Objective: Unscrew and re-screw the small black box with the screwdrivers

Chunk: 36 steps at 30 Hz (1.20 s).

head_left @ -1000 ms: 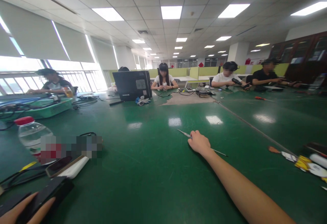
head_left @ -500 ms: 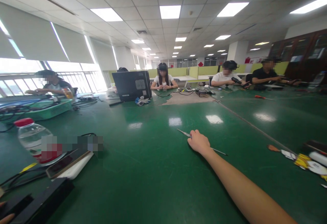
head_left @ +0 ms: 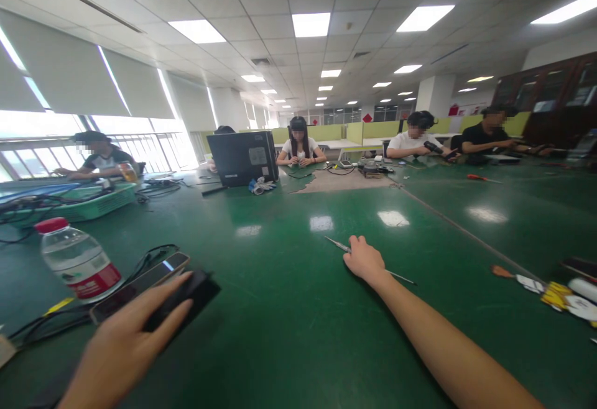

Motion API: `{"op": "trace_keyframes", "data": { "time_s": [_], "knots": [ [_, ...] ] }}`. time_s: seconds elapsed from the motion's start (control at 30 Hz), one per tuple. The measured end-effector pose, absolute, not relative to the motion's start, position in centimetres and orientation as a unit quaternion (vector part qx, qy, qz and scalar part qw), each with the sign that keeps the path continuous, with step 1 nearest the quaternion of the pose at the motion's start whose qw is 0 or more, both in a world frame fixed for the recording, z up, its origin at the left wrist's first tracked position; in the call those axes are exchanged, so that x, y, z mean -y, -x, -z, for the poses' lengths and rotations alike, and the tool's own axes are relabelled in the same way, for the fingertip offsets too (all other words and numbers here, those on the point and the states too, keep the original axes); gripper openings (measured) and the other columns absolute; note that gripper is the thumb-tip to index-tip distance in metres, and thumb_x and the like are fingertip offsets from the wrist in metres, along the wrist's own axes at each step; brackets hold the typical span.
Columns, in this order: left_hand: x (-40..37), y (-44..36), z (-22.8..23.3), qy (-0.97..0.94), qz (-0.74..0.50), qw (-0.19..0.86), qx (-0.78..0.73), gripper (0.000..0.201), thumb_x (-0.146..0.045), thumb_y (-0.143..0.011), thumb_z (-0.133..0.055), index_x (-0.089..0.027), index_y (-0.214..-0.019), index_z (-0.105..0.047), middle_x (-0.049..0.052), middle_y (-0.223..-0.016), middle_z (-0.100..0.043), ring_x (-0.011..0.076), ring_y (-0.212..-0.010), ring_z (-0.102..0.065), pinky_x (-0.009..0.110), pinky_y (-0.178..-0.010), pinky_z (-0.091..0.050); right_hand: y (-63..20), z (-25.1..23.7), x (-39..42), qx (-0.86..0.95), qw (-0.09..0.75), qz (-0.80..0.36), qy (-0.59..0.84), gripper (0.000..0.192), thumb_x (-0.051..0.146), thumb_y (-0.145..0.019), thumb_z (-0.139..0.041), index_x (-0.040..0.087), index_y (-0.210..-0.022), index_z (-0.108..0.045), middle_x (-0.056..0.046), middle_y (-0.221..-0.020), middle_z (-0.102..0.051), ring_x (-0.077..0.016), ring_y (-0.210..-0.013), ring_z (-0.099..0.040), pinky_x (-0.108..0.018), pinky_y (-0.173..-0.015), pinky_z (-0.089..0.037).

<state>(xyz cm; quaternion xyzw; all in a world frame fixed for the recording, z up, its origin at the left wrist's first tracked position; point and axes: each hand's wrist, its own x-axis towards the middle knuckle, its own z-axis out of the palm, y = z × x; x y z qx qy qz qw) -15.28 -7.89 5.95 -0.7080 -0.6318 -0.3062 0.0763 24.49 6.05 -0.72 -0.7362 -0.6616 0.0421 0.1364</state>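
Table [head_left: 280,334]: broad green top, glossy, ceiling lights mirrored in it. Pale patch [head_left: 342,181] toward the far side; thin seam [head_left: 459,223] running to the right. On it, left: green basket [head_left: 106,202], dark cables [head_left: 161,188] beside it, red-capped bottle [head_left: 77,257] standing nearer. Far side: black case [head_left: 240,157], gloves [head_left: 262,186] at its foot. Right: red-handled screwdriver [head_left: 476,177]. Middle: slim metal tool [head_left: 336,244] under the right hand [head_left: 364,258].

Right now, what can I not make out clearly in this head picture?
Head view: what the black object is; blurred, partly covered by left hand.
Head view: middle of the slim tool, hidden by the right hand.
Head view: most of one person, hidden behind the dark case.
Head view: end of the white object, cut off by right edge.
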Motion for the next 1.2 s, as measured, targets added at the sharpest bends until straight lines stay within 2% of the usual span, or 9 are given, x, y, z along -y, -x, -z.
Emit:
{"op": "trace_keyframes", "data": {
  "time_s": [0.17, 0.23, 0.33, 0.4, 0.5, 0.6, 0.7, 0.93, 1.2],
  "knots": [
    [4.4, 4.4, -3.5, 0.847, 0.225, -0.061, 0.478, 0.037, -0.035, -0.087, -0.051, -0.027, -0.123, -0.059, 0.003, -0.106, -0.068, 0.0204, -0.092, -0.065, 0.027, -0.082, -0.052, -25.0, -1.2, -6.2, 0.664, 0.184, -0.055, 0.722, 0.033, 0.031, -0.077, -0.054, 0.012, -0.104, -0.057, -0.018, -0.104, -0.058, -0.0318, -0.089, -0.062, -0.041, -0.073, -0.045],
    [3.7, 0.4, -2.6, 0.875, 0.201, -0.084, 0.431, 0.039, -0.031, -0.085, -0.054, -0.026, -0.123, -0.059, 0.005, -0.102, -0.068, 0.0207, -0.089, -0.064, 0.027, -0.08, -0.052, -25.0, -2.9, -6.1, 0.676, 0.215, -0.066, 0.702, 0.026, 0.034, -0.077, -0.055, 0.015, -0.094, -0.061, -0.012, -0.093, -0.062, -0.0276, -0.086, -0.062, -0.037, -0.071, -0.045],
    [3.1, -3.7, -1.4, 0.892, 0.205, -0.103, 0.389, 0.043, -0.027, -0.079, -0.06, -0.024, -0.123, -0.059, 0.006, -0.1, -0.067, 0.0222, -0.089, -0.063, 0.03, -0.08, -0.051, -24.4, -6.0, -5.2, 0.701, 0.308, -0.111, 0.634, 0.022, 0.037, -0.082, -0.048, 0.02, -0.075, -0.059, -0.001, -0.071, -0.057, -0.0143, -0.07, -0.057, -0.024, -0.062, -0.043],
    [2.8, -5.4, -0.7, 0.897, 0.224, -0.117, 0.363, 0.045, -0.027, -0.077, -0.063, -0.022, -0.122, -0.06, 0.007, -0.1, -0.067, 0.023, -0.09, -0.062, 0.032, -0.081, -0.051, -24.1, -8.1, -4.0, 0.653, 0.501, -0.287, 0.49, 0.025, 0.037, -0.079, -0.053, 0.019, -0.063, -0.051, 0.004, -0.054, -0.043, -0.0095, -0.05, -0.044, -0.019, -0.044, -0.034],
    [2.8, -6.5, 0.0, 0.902, 0.259, -0.149, 0.312, 0.045, -0.027, -0.074, -0.065, -0.02, -0.119, -0.062, 0.007, -0.106, -0.067, 0.0229, -0.094, -0.062, 0.032, -0.087, -0.05, -23.8, -10.4, -1.9, 0.543, 0.606, -0.5, 0.296, 0.026, 0.035, -0.075, -0.06, 0.02, -0.061, -0.045, 0.008, -0.051, -0.033, -0.0066, -0.04, -0.032, -0.016, -0.031, -0.018],
    [3.0, -6.4, 0.3, 0.906, 0.278, -0.175, 0.267, 0.045, -0.026, -0.073, -0.066, -0.018, -0.118, -0.063, 0.008, -0.112, -0.066, 0.0224, -0.098, -0.062, 0.031, -0.09, -0.05, -23.7, -11.2, -0.6, 0.484, 0.626, -0.577, 0.202, 0.027, 0.031, -0.073, -0.063, 0.019, -0.058, -0.043, 0.007, -0.053, -0.034, -0.0055, -0.038, -0.031, -0.014, -0.027, -0.017],
    [3.3, -5.8, 0.2, 0.91, 0.282, -0.181, 0.244, 0.046, -0.025, -0.071, -0.066, -0.017, -0.117, -0.064, 0.009, -0.109, -0.067, 0.0227, -0.097, -0.063, 0.031, -0.089, -0.051, -23.1, -10.6, -0.2, 0.473, 0.612, -0.605, 0.19, 0.027, 0.029, -0.074, -0.062, 0.018, -0.058, -0.043, 0.007, -0.052, -0.035, -0.005, -0.037, -0.032, -0.014, -0.026, -0.018],
    [3.2, -5.5, 0.3, 0.916, 0.285, -0.169, 0.226, 0.046, -0.024, -0.07, -0.066, -0.016, -0.115, -0.064, 0.01, -0.108, -0.068, 0.023, -0.096, -0.064, 0.031, -0.087, -0.052, -21.8, -9.4, -0.1, 0.505, 0.574, -0.602, 0.23, 0.025, 0.03, -0.073, -0.063, 0.018, -0.06, -0.045, 0.008, -0.051, -0.035, -0.0045, -0.036, -0.032, -0.012, -0.026, -0.018],
    [3.1, -5.3, 0.7, 0.907, 0.314, -0.179, 0.218, 0.038, -0.025, -0.069, -0.067, -0.018, -0.106, -0.064, 0.009, -0.109, -0.068, 0.0225, -0.097, -0.064, 0.031, -0.087, -0.052, -22.2, -9.9, 0.1, 0.486, 0.589, -0.615, 0.195, 0.023, 0.029, -0.073, -0.062, 0.018, -0.06, -0.045, 0.008, -0.051, -0.035, -0.0049, -0.037, -0.032, -0.013, -0.026, -0.019]
  ]
}}
